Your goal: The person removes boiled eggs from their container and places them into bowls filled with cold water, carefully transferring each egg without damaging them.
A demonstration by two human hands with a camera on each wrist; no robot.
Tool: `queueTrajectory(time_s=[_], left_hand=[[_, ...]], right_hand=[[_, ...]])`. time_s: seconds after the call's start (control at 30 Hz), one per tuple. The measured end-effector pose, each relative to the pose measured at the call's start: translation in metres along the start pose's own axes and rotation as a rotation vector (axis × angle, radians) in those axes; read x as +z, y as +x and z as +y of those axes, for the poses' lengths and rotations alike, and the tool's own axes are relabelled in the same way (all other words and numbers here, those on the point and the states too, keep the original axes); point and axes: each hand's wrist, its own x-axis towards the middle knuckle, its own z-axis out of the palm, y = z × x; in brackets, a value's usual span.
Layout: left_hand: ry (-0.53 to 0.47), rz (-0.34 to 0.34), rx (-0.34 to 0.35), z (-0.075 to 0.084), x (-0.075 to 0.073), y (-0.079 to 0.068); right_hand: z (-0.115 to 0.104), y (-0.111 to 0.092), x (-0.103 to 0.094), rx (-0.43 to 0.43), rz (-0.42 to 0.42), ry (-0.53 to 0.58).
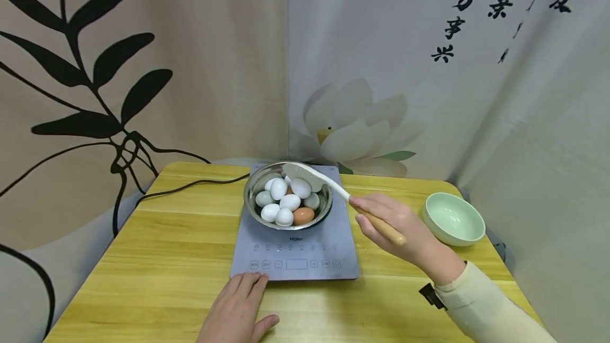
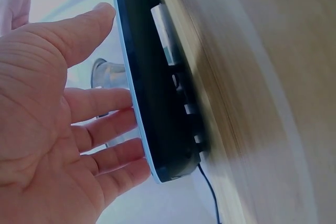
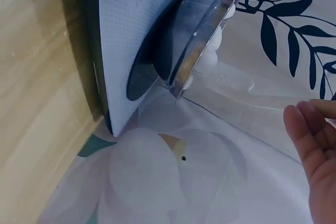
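A metal bowl (image 1: 251, 206) stands on a flat grey induction cooker (image 1: 295, 253), heaped with white and pale eggs (image 1: 289, 202) and a brown egg (image 1: 303, 216). My right hand (image 1: 397, 229) holds a white spoon (image 1: 337, 187) by its wooden handle (image 1: 383, 228), fingers and thumb around it. The spoon's broad head lies over the eggs at the bowl's back right. At the cooker's front left edge, my left hand (image 1: 238, 306) rests with extended fingers. In the left wrist view its fingertips (image 2: 137, 148) touch the cooker's rim, the thumb held apart.
A light green bowl (image 1: 454, 219) sits at the table's right side. A black cord (image 1: 190, 187) runs left from the cooker across the wooden table (image 1: 176, 242). Behind hangs a printed cloth (image 1: 229, 68) with leaves, a lotus and writing.
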Motion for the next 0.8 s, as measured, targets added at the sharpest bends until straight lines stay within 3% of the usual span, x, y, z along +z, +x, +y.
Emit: queueTrajectory(time_s=[0.1,0.17,0.23,0.37,0.47,0.6,0.8], left_hand=[[-0.001,-0.001,0.004,0.000,0.000,0.000],[-0.001,-0.004,0.005,0.000,0.000,0.000],[-0.004,-0.006,0.006,-0.001,0.000,0.000],[0.000,-0.004,0.013,-0.001,0.000,0.000],[0.000,0.000,0.016,-0.001,0.000,0.000],[-0.011,-0.015,0.006,-0.001,0.001,0.000],[0.011,-0.011,0.009,-0.001,0.001,-0.001]], right_hand=[[-0.001,-0.008,0.001,0.112,0.055,0.078],[-0.003,-0.014,0.002,0.243,0.101,0.188],[-0.006,-0.019,0.004,0.432,0.151,0.305],[-0.011,-0.024,0.006,0.901,0.235,0.485],[-0.010,-0.026,0.009,1.159,0.279,0.578],[-0.008,-0.031,0.013,1.329,0.371,0.738],[-0.009,-0.034,0.020,1.408,0.484,0.802]])
